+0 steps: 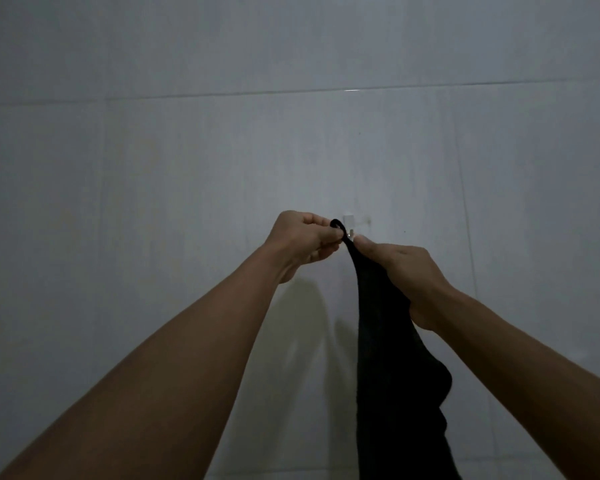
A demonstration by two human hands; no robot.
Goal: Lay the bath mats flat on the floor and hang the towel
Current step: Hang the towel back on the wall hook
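A black towel (392,368) hangs down in front of the tiled wall, its top drawn into a narrow point with a small loop. My left hand (300,242) pinches that loop right at a small white wall hook (350,226). My right hand (402,275) grips the towel's upper part just below and to the right of the hook. Whether the loop sits on the hook is hidden by my fingers. No bath mat is in view.
A pale grey tiled wall (187,150) fills the view, with a horizontal grout line high up. Shadows of my arms and the towel fall on the wall below the hook.
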